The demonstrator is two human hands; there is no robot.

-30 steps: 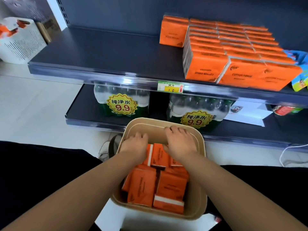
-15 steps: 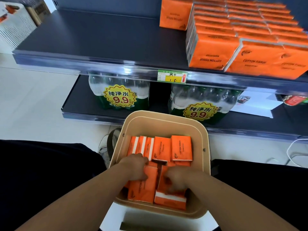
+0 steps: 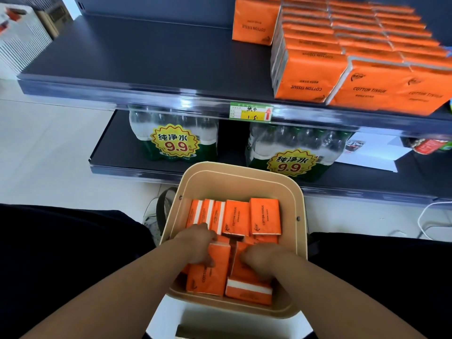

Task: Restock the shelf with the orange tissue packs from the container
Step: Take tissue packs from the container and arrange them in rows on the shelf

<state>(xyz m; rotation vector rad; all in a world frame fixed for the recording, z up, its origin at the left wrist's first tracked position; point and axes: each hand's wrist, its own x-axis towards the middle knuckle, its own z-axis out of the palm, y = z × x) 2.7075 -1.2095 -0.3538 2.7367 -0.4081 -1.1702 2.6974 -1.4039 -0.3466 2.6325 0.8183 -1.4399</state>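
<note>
A beige container point(image 3: 241, 178) sits between my knees, holding several orange tissue packs point(image 3: 264, 216). Both hands are inside its near half. My left hand point(image 3: 198, 243) curls its fingers over the top edge of an orange pack point(image 3: 208, 275) lying near the left wall. My right hand point(image 3: 263, 259) grips another orange pack point(image 3: 244, 270) beside it, fingers curled on it. The dark upper shelf point(image 3: 137, 57) carries rows of orange packs point(image 3: 354, 57) on its right part, while its left part is bare.
A price tag point(image 3: 250, 112) hangs on the upper shelf's front rail. Two shrink-wrapped water bottle packs point(image 3: 173, 138) stand on the lower shelf behind the container. A white slatted basket point(image 3: 22, 40) is at far left. A white cable point(image 3: 430, 216) lies on the floor at right.
Both hands drew back from the container's far end to its near half and closed on packs there. The view tipped so the shelf sits higher.
</note>
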